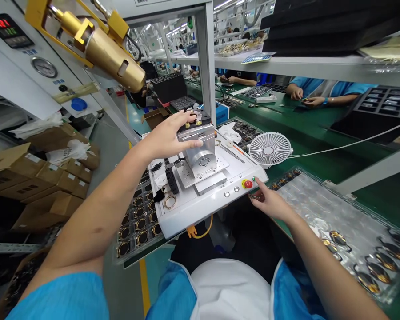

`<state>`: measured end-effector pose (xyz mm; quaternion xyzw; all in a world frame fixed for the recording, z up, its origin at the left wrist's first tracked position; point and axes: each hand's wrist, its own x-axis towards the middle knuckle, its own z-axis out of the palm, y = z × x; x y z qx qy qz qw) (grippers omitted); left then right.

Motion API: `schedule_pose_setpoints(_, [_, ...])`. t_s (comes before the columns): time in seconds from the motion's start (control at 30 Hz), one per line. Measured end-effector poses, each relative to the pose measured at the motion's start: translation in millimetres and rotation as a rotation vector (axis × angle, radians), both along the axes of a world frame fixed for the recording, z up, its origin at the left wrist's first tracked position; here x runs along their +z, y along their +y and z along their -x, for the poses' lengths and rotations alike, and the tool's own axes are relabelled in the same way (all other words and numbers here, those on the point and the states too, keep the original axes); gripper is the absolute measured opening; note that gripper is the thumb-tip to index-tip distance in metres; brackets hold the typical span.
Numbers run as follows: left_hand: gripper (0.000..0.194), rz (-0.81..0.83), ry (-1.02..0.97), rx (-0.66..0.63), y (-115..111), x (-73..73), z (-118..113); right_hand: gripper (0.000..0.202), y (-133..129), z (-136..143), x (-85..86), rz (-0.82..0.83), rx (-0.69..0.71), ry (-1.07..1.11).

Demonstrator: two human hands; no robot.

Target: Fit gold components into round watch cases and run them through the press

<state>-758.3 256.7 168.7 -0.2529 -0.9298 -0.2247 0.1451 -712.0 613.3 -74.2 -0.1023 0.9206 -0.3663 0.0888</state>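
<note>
My left hand (168, 135) lies over a silver metal fixture (200, 153), fingers stretched across its top and thumb apart along the front. Small pale pieces (197, 118) show at the fingertips on the fixture's dark top. With its index finger, my right hand (270, 200) touches a green button (254, 178) at the right of the white machine base (183, 213). Its other fingers curl in under the base's edge, around a small dark thing that I cannot make out. A red emergency stop button (247, 183) sits just left of that finger.
A gold cylinder (116, 58) hangs at upper left. Tweezers (231, 152), a ring-shaped part (170, 202) and a black block (171, 180) lie on the base. Trays (140, 213) of round parts flank it. A white fan (270, 149) stands right; co-workers' hands (306, 98) are beyond.
</note>
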Motion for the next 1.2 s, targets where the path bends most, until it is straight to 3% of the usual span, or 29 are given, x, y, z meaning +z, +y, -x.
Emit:
schedule_pose_setpoints(0.1, [0.064, -0.086, 0.066, 0.015, -0.3, -7.8, -24.5, 0.084, -8.0, -5.3, -7.5, -0.117, 0.019, 0.047])
schedule_pose_setpoints(0.17, [0.060, -0.229, 0.190, 0.014, 5.4, -31.7, -51.6, 0.085, -9.9, -7.2, -12.6, -0.139, 0.016, 0.064])
schedule_pose_setpoints(0.27, [0.037, -0.480, 0.185, -0.111, 23.7, -94.4, -96.4, 0.087, -7.8, -5.3, -14.1, -0.088, 0.000, 0.058])
schedule_pose_setpoints(0.33, [0.031, -0.585, -0.070, -0.114, 40.6, -144.3, -121.9, 0.085, -3.7, -5.0, -9.7, -0.044, -0.005, 0.028])
schedule_pose_setpoints(0.43, [0.028, -0.837, -0.451, -0.011, 67.9, -210.1, -149.5, 0.076, -0.3, -18.2, 0.5, 0.081, 0.011, -0.022])
schedule_pose_setpoints(0.5, [0.034, -1.006, -0.652, -0.015, 83.8, -240.4, -162.6, 0.075, -5.5, -38.6, 4.6, 0.297, 0.064, -0.050])
schedule_pose_setpoints(0.57, [0.045, -1.145, -0.789, -0.051, 95.9, -259.3, -172.4, 0.080, -18.7, -63.6, 3.0, 0.532, 0.140, -0.061])
schedule_pose_setpoints(0.63, [0.055, -1.266, -0.859, -0.086, 104.5, -270.1, -178.2, 0.082, -37.1, -85.9, -4.7, 0.649, 0.170, -0.022])
schedule_pose_setpoints(0.73, [0.056, -1.423, -0.920, -0.066, 112.8, -277.7, -178.7, 0.079, -59.7, -102.8, -20.5, 0.678, 0.110, 0.107])
schedule_pose_setpoints(0.83, [0.051, -1.480, -0.965, 0.038, 114.5, -280.0, -174.1, 0.078, -54.4, -97.3, -24.4, 0.602, 0.171, 0.234])
schedule_pose_setpoints(0.87, [0.050, -1.473, -0.968, 0.073, 113.1, -280.0, -172.7, 0.075, -43.7, -92.1, -20.9, 0.505, 0.199, 0.248])
schedule_pose_setpoints(0.93, [0.051, -1.440, -0.952, 0.127, 107.1, -280.1, -171.1, 0.061, -9.1, -80.3, -8.3, 0.156, 0.156, 0.182])
schedule_pose_setpoints(1.03, [0.051, -1.388, -0.927, 0.183, 94.0, -282.7, -172.9, 0.032, 60.6, -69.2, 12.6, -0.374, -0.136, -0.017])
schedule_pose_setpoints(1.13, [0.048, -1.367, -0.933, 0.223, 85.0, -288.7, -177.1, 0.029, 119.3, -71.7, 18.7, -0.596, -0.349, -0.134])
schedule_pose_setpoints(1.2, [0.047, -1.359, -0.947, 0.227, 84.4, -292.4, -178.7, 0.027, 140.3, -77.4, 13.1, -0.689, -0.407, -0.181])
